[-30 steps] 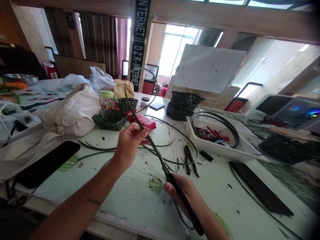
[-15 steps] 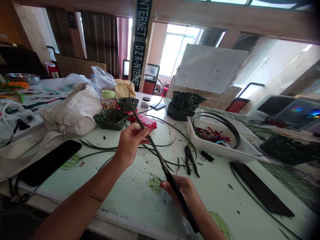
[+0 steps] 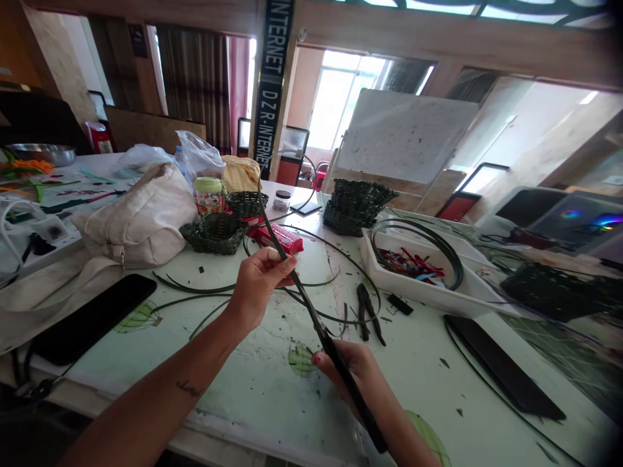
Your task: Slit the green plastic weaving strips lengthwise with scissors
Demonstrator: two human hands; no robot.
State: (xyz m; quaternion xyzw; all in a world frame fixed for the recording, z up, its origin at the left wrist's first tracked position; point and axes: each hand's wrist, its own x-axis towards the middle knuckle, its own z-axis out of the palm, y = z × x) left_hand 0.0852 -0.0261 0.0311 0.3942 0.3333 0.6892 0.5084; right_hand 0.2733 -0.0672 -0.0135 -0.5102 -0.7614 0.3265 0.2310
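Pale mint table (image 3: 253, 389) with green balloon prints (image 3: 139, 318), dark green strip (image 3: 311, 318) at centre, dark green woven basket (image 3: 213, 235) at 11 o'clock, red packet (image 3: 280, 238) beside it, cream bag (image 3: 131, 217) at 10 o'clock, white tray (image 3: 423, 295) at 2 o'clock — red and blue scraps (image 3: 411, 264) inside

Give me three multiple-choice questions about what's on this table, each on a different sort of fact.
1. Where are the pliers?
A) In the tray
B) On the table
C) In a basket

2. What colour is the tray?
A) White
B) Red
C) Black

3. What is the left hand doing?
A) Resting on the phone
B) Lifting a basket
C) Gripping a dark strip

Answers:
1. B, they lie on the tabletop beside the tray.
2. A, its walls show white.
3. C, it closes around the strip.
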